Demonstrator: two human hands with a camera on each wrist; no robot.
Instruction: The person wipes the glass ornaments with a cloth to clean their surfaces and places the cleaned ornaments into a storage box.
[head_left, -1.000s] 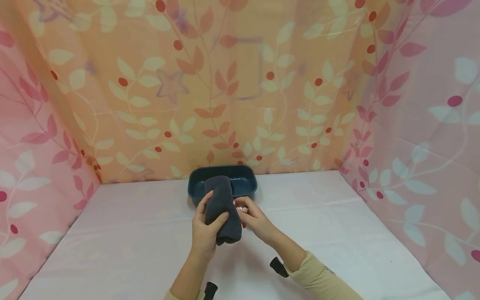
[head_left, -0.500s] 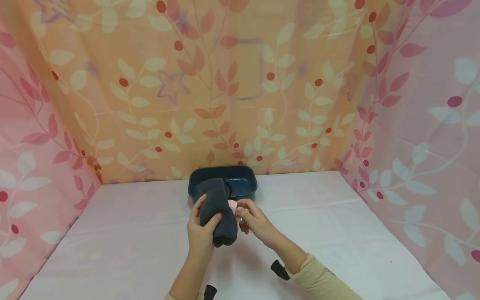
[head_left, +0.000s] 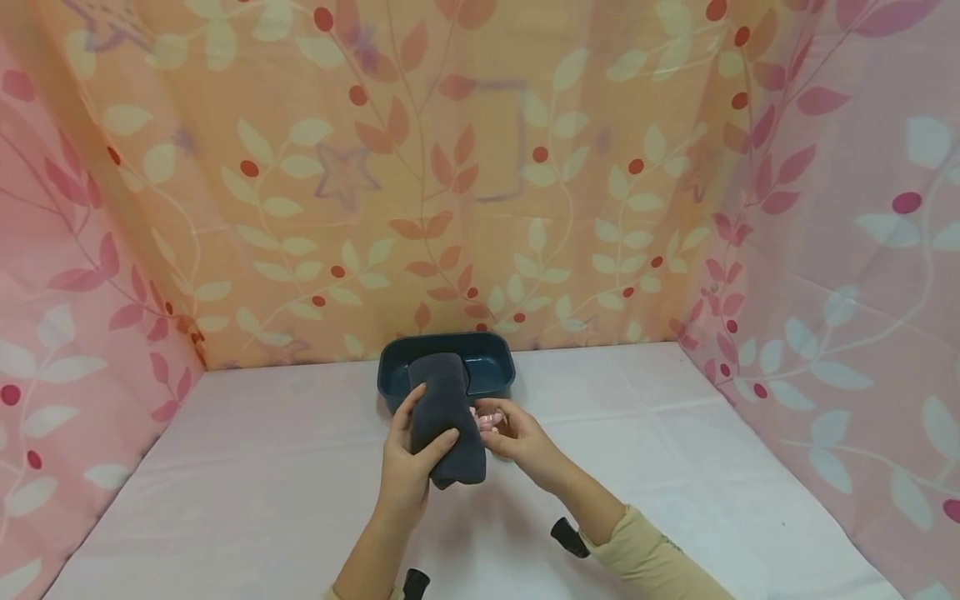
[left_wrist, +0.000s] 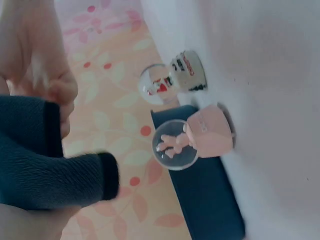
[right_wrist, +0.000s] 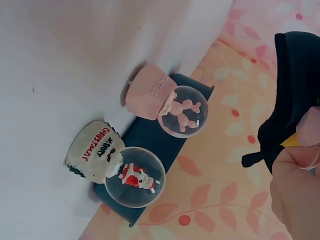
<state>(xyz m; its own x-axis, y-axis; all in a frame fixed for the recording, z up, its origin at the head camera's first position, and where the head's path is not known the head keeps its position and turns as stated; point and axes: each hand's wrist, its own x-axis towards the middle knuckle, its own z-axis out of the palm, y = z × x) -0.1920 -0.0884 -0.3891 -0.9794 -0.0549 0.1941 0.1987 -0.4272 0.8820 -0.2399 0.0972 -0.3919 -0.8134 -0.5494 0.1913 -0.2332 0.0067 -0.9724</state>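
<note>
A long, folded dark grey cloth [head_left: 442, 396] slants upright in front of me. My left hand [head_left: 408, 462] grips it, thumb across the near face. In the left wrist view the cloth [left_wrist: 55, 175] shows folded ends with black edging. A short dark strap [right_wrist: 252, 159] hangs from it in the right wrist view. My right hand [head_left: 521, 442] is at its right edge, thumb and fingers pinching a small shiny pink thing [head_left: 487, 419] whose kind is unclear. By those fingers, a pink surface [right_wrist: 307, 127] and a yellow bit [right_wrist: 290, 141] show beside the dark fabric.
A dark blue tray [head_left: 491, 367] stands at the back of the white-covered table [head_left: 285, 467]. Before it stand two snow globes, one pink [right_wrist: 150, 92], one marked Merry Christmas [right_wrist: 95, 152]. Patterned curtains [head_left: 450, 167] close off the back and sides.
The cloth swings left, then back right, in my left hand. My right hand stays at its edge with its fingers shifting slightly; more of the shiny pink shows now than half a second ago.
</note>
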